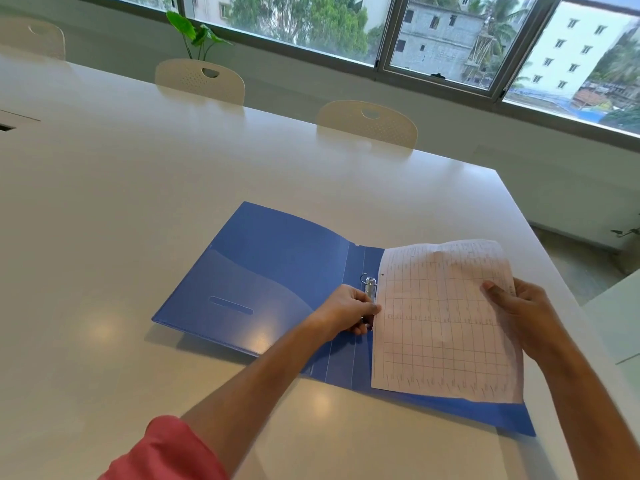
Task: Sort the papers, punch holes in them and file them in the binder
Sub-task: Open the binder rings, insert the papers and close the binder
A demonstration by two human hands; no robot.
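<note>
Glossy blue plastic ring binder (277,282) lies open on white table (138,202); gridded white paper sheet (440,323) on its right half, right hand (519,313) pinching its edge, left hand (349,311) gripping metal ring clip (370,289).

An office meeting room, by the look of the long glossy white conference table (145,209) lined on its far side with cream perforated plastic chairs (367,123), backed by wide aluminium-framed sliding windows (440,46) (apartment blocks outside) and a leafy green plant (195,34).
</note>
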